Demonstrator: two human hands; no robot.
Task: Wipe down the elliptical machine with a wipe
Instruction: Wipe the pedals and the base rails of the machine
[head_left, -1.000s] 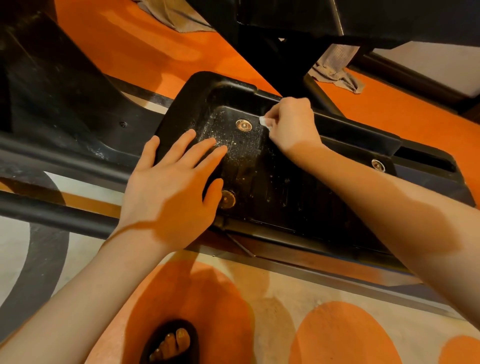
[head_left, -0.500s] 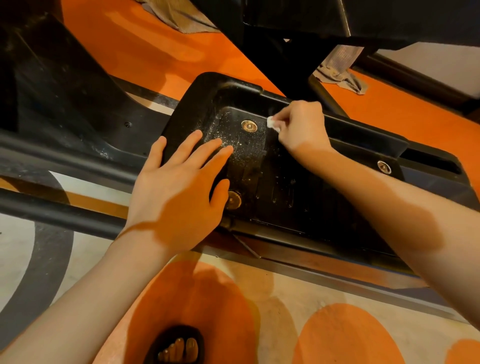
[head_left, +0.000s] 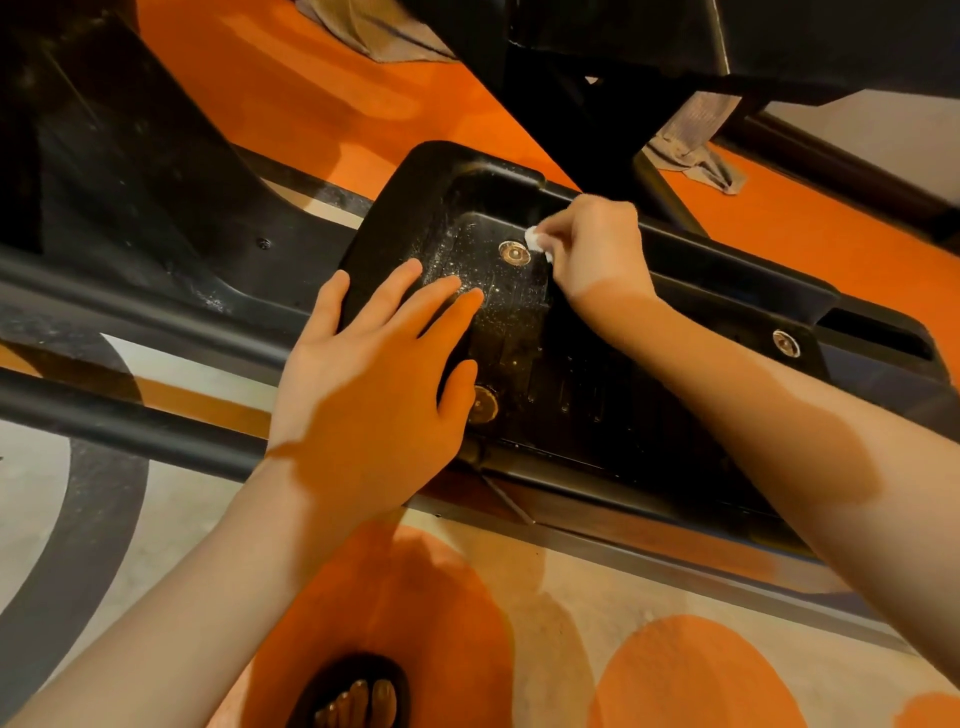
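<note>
Looks like a gym; black elliptical pedal (head_left: 597, 374) on steel rails (head_left: 130, 426); orange-and-grey patterned floor (head_left: 519, 597); rags (head_left: 691, 150) lying around.

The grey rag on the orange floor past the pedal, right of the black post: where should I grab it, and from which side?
Judging from this view, pinch the grey rag at its crumpled lower end on the orange floor, coming from the right. Its upper part runs under the black frame, so that end is blocked.

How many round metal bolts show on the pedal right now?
3: one bolt beside the wipe, one by the left hand's thumb, one far right. The hands may hide more.
</note>
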